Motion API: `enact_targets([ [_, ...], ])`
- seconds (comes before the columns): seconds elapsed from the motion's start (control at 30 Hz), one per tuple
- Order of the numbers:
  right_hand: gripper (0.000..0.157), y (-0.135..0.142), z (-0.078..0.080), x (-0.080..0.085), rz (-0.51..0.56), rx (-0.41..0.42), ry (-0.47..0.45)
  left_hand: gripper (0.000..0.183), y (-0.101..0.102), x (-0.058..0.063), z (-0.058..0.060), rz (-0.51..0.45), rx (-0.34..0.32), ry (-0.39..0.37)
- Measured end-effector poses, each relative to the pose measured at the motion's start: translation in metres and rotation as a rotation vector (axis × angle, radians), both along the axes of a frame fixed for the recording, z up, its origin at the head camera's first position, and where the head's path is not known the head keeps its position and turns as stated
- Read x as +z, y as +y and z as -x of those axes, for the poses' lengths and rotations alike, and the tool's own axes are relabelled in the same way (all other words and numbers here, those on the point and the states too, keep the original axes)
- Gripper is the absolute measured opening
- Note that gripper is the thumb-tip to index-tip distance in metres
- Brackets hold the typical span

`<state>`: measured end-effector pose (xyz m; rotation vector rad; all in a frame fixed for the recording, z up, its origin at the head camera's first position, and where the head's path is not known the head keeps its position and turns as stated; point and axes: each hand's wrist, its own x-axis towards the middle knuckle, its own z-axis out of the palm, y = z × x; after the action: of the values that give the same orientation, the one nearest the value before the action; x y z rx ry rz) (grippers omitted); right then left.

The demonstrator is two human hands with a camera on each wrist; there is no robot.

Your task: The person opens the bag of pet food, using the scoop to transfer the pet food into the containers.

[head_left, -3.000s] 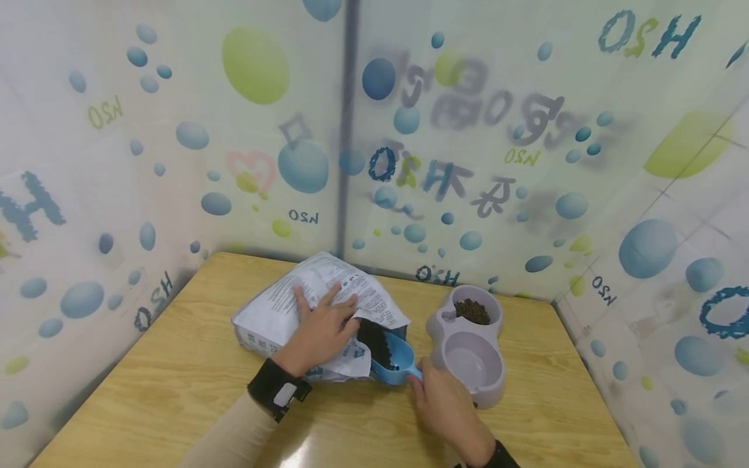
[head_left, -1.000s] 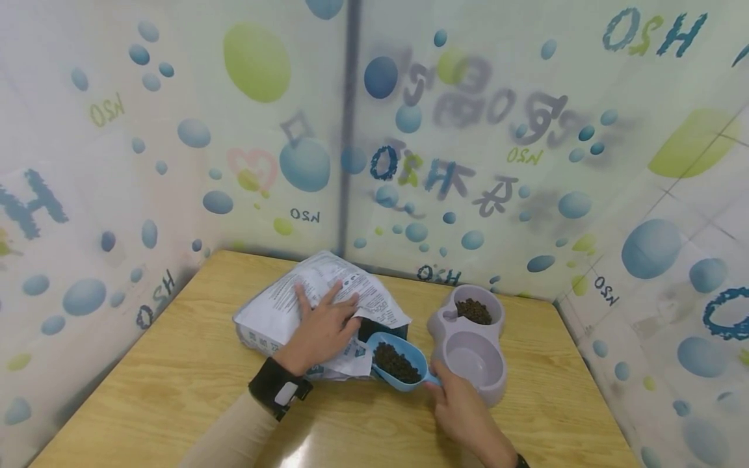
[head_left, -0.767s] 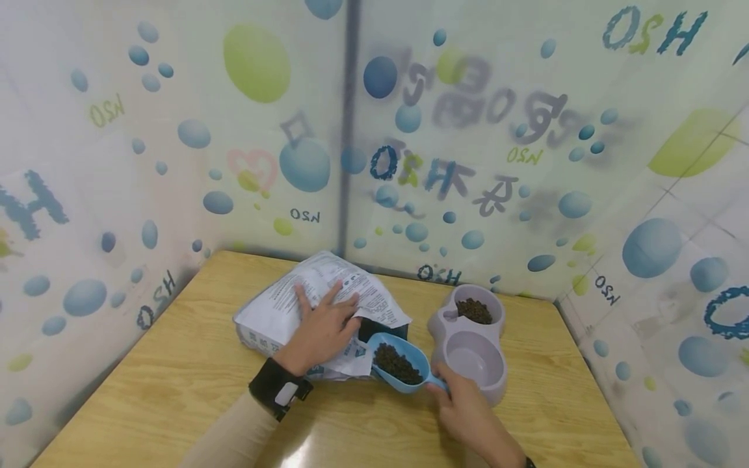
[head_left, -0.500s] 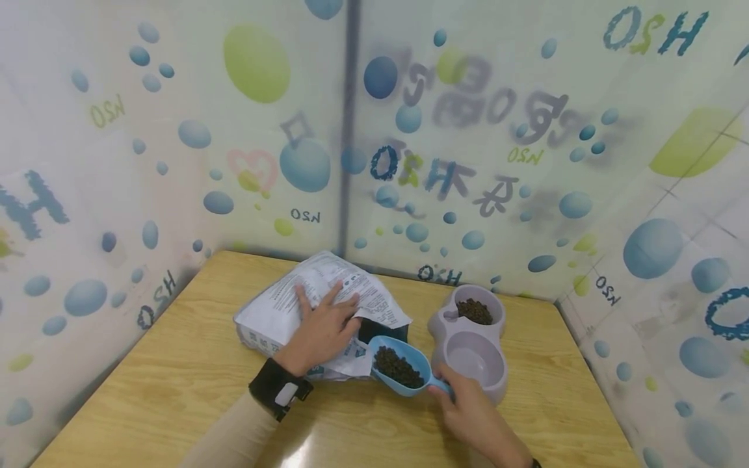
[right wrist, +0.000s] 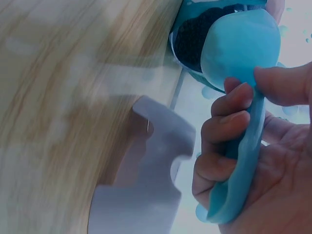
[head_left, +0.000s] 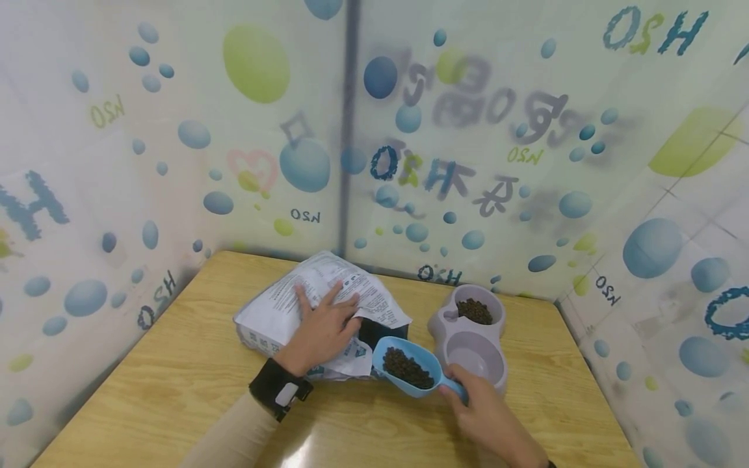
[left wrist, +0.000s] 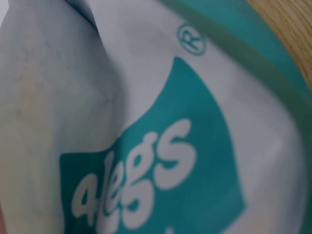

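Note:
My left hand (head_left: 318, 335) lies with fingers spread on a white printed pet food bag (head_left: 263, 312), beside its mouth. Printed lettering on the bag (left wrist: 146, 102) fills the left wrist view, where the hand is hardly seen. A blue scoop (head_left: 426, 361) carries a heap of brown kibble (head_left: 406, 367) just outside the dark bag mouth. My right hand (head_left: 486, 416) grips the scoop's handle; in the right wrist view the fingers curl round it and the thumb presses near its bowl. The lilac double pet bowl (head_left: 434, 323) stands behind the right hand.
Kibble (head_left: 475, 311) sits in the far compartment of the bowl; the near compartment (head_left: 468, 351) shows a bare bottom. Everything rests on a wooden table (head_left: 175, 364). Patterned walls (head_left: 480, 214) enclose its back and sides.
The scoop, first partly in the bag mouth, is drawn out to the right and toward me, loaded with kibble. My right hand moves with it; my left hand stays on the bag.

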<state>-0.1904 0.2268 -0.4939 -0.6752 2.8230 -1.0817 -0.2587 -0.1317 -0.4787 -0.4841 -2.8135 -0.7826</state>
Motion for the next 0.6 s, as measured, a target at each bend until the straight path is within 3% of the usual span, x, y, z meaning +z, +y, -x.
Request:
enact_targets([
  [0.6, 0.011, 0.027, 0.003, 0.013, -0.065, -0.208, -0.022, 0.053, 0.002, -0.005, 0.003, 0.012, 0.026, 0.016],
])
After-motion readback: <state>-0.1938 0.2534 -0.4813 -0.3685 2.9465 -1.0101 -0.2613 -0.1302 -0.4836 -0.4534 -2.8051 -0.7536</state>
